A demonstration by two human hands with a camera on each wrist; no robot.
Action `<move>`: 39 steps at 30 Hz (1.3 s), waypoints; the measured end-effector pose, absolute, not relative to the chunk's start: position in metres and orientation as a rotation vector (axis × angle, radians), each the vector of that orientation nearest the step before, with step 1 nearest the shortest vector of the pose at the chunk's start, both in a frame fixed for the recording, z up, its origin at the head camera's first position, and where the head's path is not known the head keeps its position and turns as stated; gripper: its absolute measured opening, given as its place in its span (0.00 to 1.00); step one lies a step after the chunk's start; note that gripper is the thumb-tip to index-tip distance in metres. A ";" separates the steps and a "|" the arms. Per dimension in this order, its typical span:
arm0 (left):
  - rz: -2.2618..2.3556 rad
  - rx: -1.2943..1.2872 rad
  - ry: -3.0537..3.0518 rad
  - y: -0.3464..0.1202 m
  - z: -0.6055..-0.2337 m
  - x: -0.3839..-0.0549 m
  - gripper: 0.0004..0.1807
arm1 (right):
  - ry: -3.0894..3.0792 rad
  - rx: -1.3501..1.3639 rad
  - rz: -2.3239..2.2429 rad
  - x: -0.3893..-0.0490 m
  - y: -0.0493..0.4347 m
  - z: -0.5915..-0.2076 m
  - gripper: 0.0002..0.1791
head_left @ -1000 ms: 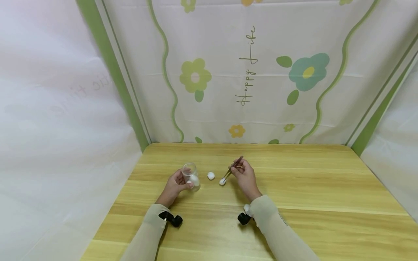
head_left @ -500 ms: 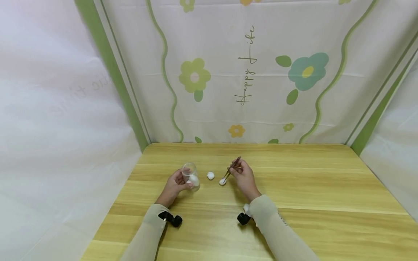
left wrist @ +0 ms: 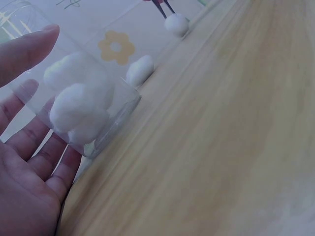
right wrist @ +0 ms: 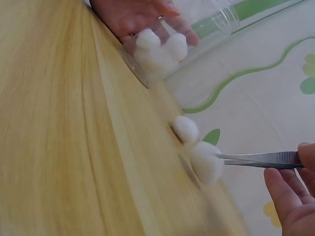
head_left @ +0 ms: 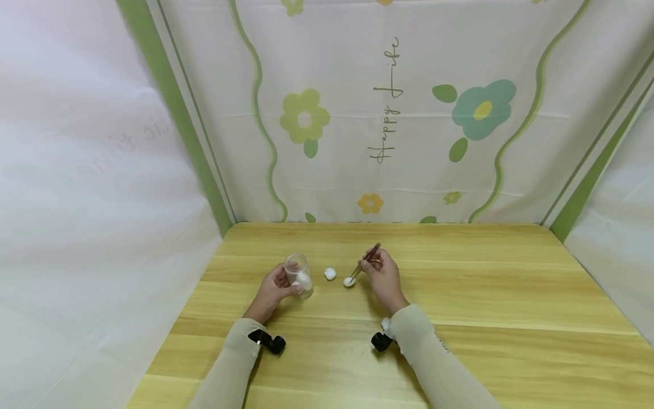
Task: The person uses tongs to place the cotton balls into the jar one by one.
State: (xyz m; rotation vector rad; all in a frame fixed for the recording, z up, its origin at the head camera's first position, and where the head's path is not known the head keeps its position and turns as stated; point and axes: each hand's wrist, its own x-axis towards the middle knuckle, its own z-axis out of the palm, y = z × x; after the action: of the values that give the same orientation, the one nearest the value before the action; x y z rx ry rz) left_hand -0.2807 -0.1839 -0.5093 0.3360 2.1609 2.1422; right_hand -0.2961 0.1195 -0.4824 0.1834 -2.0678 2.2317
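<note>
My left hand (head_left: 271, 292) grips a clear jar (head_left: 296, 267) around its side, with the thumb and fingers on opposite walls. Several white cotton balls (left wrist: 78, 108) are piled at the bottom of the jar, which leans slightly. In my right hand (head_left: 385, 281) is a pair of metal tweezers (right wrist: 268, 160), pinched between thumb and fingers. Its tips hold one cotton ball (right wrist: 205, 162) close over the table, to the right of the jar. Another loose cotton ball (right wrist: 185, 129) lies on the wood between the jar and the tweezers.
The wooden table (head_left: 501, 295) extends on both sides and toward me. A white curtain (head_left: 347, 170) with printed flowers hangs at its far edge, and white sheets enclose both sides. Small black cameras (head_left: 276, 345) sit on both wrists.
The tweezers' arms have drawn closer together on the cotton ball, which has shifted up very slightly. The left hand and the jar stay in place.
</note>
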 end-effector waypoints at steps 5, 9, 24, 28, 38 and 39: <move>2.133 0.319 2.168 -0.182 -0.506 -0.281 0.35 | -2.031 0.180 2.247 -0.286 0.120 -0.466 0.13; 2.123 0.304 2.173 -0.182 -0.505 -0.281 0.34 | -2.015 0.187 2.233 -0.281 0.120 -0.458 0.13; 2.121 0.317 2.194 -0.182 -0.505 -0.280 0.35 | -1.837 0.174 2.313 -0.296 0.122 -0.482 0.14; 2.121 0.320 2.202 -0.182 -0.507 -0.280 0.35 | -1.788 0.164 2.338 -0.296 0.123 -0.480 0.14; 2.127 0.313 2.182 -0.183 -0.509 -0.279 0.35 | -1.747 0.148 2.394 -0.297 0.123 -0.472 0.16; 2.124 0.310 2.183 -0.183 -0.509 -0.279 0.35 | -1.746 0.149 2.397 -0.297 0.123 -0.472 0.15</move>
State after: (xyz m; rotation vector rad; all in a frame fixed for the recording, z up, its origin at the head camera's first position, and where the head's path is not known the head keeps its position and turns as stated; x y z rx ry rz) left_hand -0.2793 -0.1826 -0.5095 0.3105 2.1828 2.1238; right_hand -0.2969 0.1233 -0.4715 0.1488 -1.7457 2.3967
